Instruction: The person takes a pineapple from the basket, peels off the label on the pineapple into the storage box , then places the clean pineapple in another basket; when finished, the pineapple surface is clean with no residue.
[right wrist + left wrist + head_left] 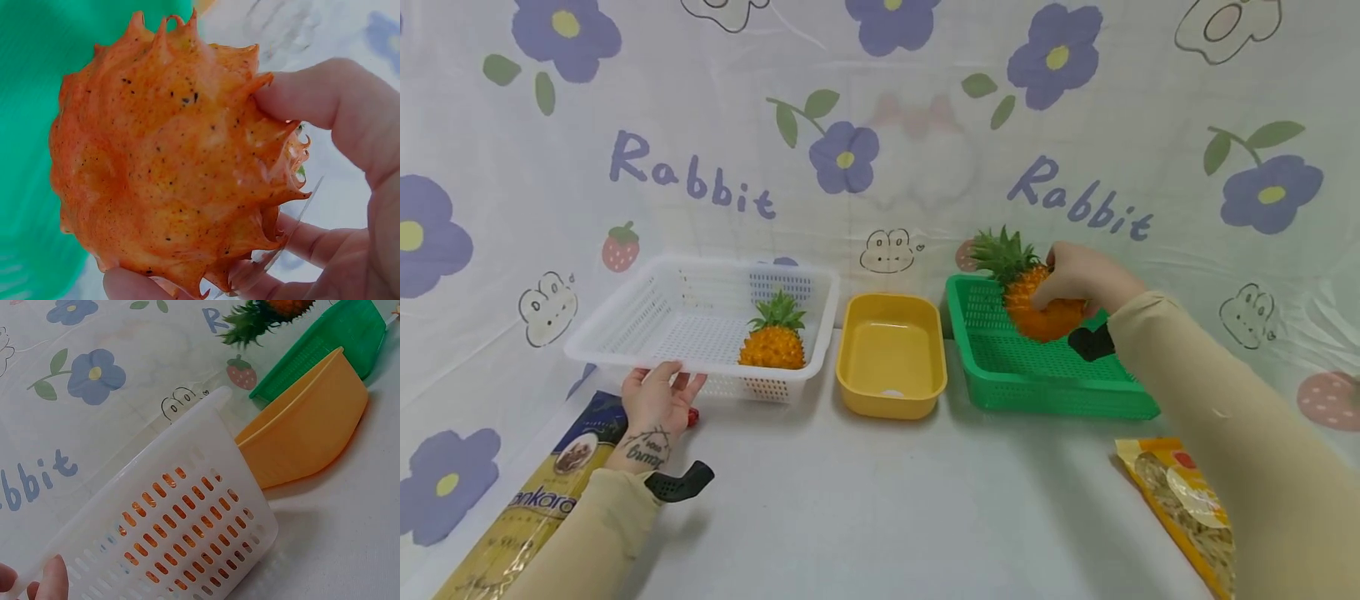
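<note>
Right sleeve [1247, 433] is closest to the camera, reaching over the pasta bag [1187, 500]. Spaghetti pack [538, 508] lies on the other side of the bench [887, 500], partly under the left forearm.

Status: two pineapples in play. Held pineapple [1024, 298] is up in the air over the green basket [1060, 400], crown tipped to the left and upward, base facing the right wrist camera. Right hand [1078, 279] has a firm grasp round its body, thumb one side, fingers the other. Second pineapple [772, 346] sits in the white basket [692, 333], right front corner, crown up; orange shows through the slots from the left wrist.

Left hand [655, 400] pinches the white basket's front rim, seemingly to steady it. Small red thing [693, 417] just beside that hand, too hidden to ID.

Yellow bin [887, 404] stands between the baskets.

Progress, my read: one pineapple placed, one mid-handling. Left to do: set it down and let go. Into green or out of it, can't tell.
</note>
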The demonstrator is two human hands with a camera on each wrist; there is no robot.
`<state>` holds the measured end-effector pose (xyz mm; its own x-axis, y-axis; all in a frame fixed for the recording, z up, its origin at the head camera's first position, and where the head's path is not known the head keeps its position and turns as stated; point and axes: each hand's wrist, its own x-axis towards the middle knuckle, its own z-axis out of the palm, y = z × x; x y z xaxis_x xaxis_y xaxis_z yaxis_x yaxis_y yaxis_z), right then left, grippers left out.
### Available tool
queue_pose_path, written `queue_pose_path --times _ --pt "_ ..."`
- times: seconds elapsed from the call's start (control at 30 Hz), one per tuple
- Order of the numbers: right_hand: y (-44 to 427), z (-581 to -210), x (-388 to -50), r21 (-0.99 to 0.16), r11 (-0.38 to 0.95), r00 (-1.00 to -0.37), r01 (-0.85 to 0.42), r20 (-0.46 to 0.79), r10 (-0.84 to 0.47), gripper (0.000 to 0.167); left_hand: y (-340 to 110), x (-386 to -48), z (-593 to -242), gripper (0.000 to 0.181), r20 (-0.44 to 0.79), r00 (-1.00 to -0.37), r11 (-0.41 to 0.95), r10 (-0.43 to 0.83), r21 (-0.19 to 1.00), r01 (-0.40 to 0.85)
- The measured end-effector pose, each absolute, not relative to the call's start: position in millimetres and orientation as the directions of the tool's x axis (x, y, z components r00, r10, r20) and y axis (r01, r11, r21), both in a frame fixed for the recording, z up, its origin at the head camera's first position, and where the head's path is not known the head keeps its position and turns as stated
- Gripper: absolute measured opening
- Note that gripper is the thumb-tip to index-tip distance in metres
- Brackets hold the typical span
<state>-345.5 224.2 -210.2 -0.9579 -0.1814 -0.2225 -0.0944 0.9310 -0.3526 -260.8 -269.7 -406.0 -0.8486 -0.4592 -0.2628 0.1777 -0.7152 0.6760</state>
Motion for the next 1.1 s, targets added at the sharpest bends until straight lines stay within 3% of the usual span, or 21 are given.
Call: queue_pose_path --times 0.2,0.47,0.7,1.1 --pt "183.7 -202.2 -325.2 -0.337 0.926 -0.942 -0.171 -0.221 -0.254 0.071 -263.9 -255.0 -393.6 0.052 -0.313 -0.825 -0.715 -0.471 0.683 0.149" --pt "149.3 -220.5 -300.9 -0.389 0.868 -0.887 -0.308 -0.214 -0.41 0.066 -262.1 -253.7 -393.9 0.049 -0.301 -0.823 -0.714 -0.483 0.679 0.171" --pt "133.2 -234.5 -267.9 -0.339 0.797 -0.811 -0.499 -0.142 -0.568 0.061 -257.5 -246.4 -380.0 0.049 -0.337 -0.825 -0.743 -0.454 0.654 0.142" --pt "120.6 -261.3 -214.3 -0.337 0.661 -0.644 -0.671 -0.177 -0.744 0.066 -259.0 -245.3 -380.5 0.05 -0.342 -0.831 -0.762 -0.439 0.632 0.142"
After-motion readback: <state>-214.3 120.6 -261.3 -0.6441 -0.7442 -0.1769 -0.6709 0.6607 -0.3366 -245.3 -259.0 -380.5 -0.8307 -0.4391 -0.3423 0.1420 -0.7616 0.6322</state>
